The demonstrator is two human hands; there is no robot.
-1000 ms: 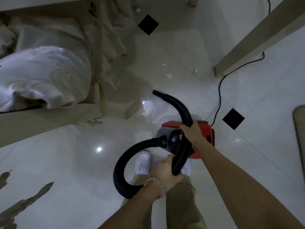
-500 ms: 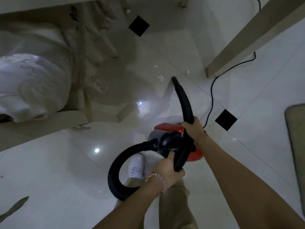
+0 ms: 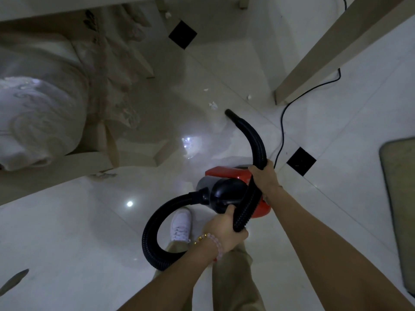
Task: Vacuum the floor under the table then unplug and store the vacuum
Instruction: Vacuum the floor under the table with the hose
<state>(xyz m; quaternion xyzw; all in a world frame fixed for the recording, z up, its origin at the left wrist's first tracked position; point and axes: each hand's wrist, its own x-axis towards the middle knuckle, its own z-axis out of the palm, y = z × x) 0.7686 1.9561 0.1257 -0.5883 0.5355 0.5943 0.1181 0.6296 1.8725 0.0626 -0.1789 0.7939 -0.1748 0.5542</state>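
A small red and black vacuum (image 3: 226,176) hangs above the white tiled floor in front of my legs. Its black ribbed hose (image 3: 155,223) loops down to the left and back up across the body. My left hand (image 3: 226,230) grips the vacuum's black handle. My right hand (image 3: 265,178) is closed around the hose's upper part, and the nozzle (image 3: 231,114) points up-left near the floor. Small white scraps (image 3: 213,105) lie just beyond the nozzle, under the table. The black power cord (image 3: 283,122) trails from the vacuum past a table leg (image 3: 318,61).
A chair with pale cushions and lace cloth (image 3: 45,113) fills the left side. A second table leg (image 3: 143,61) stands at upper centre. A grey mat (image 3: 402,198) lies at the right edge. Black inlay tiles (image 3: 301,161) dot the floor. My white shoe (image 3: 180,224) is below the hose loop.
The nozzle has swung from pointing left to pointing forward and lower, close to the scraps under the table. Both hands kept their grips, and the view shifted slightly forward.
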